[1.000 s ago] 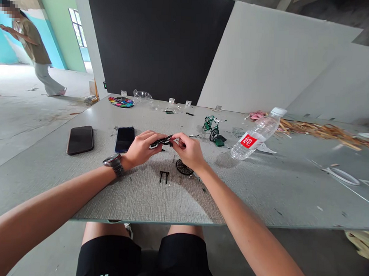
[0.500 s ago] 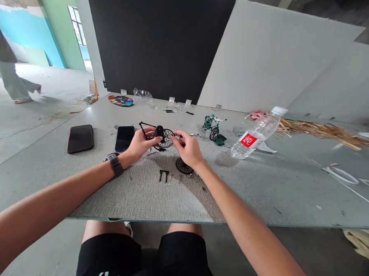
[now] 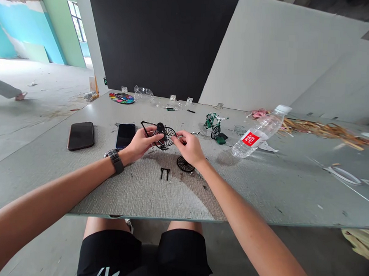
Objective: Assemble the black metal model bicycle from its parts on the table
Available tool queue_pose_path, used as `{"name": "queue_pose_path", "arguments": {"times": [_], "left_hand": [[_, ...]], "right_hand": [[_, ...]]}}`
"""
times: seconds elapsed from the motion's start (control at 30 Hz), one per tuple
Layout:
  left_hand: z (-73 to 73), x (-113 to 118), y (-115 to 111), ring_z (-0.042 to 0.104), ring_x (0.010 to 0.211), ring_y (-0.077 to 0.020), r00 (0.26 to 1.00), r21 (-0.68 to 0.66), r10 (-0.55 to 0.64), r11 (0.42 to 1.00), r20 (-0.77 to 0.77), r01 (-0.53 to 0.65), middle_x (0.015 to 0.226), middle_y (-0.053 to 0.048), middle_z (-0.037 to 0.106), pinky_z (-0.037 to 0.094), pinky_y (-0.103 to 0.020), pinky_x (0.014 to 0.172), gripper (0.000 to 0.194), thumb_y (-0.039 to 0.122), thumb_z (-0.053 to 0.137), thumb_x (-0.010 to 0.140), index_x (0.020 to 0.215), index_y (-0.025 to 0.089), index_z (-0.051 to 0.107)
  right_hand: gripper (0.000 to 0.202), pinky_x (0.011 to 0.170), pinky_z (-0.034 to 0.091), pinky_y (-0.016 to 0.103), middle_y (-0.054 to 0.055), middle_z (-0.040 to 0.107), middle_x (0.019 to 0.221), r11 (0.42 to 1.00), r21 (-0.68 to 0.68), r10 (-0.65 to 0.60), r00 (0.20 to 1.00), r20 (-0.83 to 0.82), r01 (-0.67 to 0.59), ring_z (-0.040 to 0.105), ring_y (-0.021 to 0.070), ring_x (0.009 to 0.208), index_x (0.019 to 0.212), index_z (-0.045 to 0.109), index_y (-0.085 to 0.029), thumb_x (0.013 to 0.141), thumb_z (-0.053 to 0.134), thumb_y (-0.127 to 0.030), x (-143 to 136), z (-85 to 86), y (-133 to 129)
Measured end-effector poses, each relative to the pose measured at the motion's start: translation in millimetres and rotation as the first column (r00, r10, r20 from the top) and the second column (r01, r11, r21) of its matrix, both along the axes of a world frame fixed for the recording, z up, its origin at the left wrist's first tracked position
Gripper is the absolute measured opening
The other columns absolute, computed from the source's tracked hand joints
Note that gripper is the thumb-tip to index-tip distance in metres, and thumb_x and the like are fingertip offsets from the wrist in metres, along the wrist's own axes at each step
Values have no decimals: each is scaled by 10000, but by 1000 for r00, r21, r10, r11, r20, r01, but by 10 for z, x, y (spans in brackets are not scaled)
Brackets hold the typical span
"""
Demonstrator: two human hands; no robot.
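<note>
My left hand (image 3: 144, 141) is closed around a black miniature bicycle frame (image 3: 145, 123), its thumb lying by the spoked wheel (image 3: 169, 139) fitted to it. At the right side of that wheel, the fingers of my right hand (image 3: 188, 145) are pinched together; a small dark bit shows at them, too small to name. A loose black spoked wheel (image 3: 184, 164) lies on the table below my right hand and is partly covered by it. Nearer the front edge is a small black fork (image 3: 165, 173), lying flat with two prongs.
Two phones (image 3: 81, 136) (image 3: 125, 135) lie to the left. A green miniature bicycle (image 3: 214, 125) and a water bottle (image 3: 260, 131) stand to the right. At the back are a paint palette (image 3: 121, 98), clear plastic (image 3: 144, 93) and wood strips (image 3: 321, 132). A person's leg (image 3: 4, 88) shows far left.
The person in the background has moved left, mostly out of view. My view has shifted slightly; both hands stay at the miniature bicycle, with little visible change in their grip.
</note>
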State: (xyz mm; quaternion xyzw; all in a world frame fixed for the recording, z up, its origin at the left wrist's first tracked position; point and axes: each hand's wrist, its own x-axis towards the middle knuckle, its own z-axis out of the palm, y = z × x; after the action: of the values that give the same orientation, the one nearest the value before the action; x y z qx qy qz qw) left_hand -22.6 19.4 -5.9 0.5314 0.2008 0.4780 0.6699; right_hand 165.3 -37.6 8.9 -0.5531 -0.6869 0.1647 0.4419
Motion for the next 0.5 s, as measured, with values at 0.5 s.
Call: {"name": "queue_pose_path", "arguments": {"times": [0.5], "left_hand": [[6, -15, 12, 703, 748, -143, 998, -108, -56, 993, 2, 55, 873, -67, 728, 515, -272, 713, 255, 166, 778, 772, 943, 100, 601]], "right_hand": [[328, 546, 279, 283, -16, 533, 632, 989, -75, 116, 981, -157, -129, 390, 117, 568, 821, 631, -177, 889, 593, -496, 9, 28, -12]]}}
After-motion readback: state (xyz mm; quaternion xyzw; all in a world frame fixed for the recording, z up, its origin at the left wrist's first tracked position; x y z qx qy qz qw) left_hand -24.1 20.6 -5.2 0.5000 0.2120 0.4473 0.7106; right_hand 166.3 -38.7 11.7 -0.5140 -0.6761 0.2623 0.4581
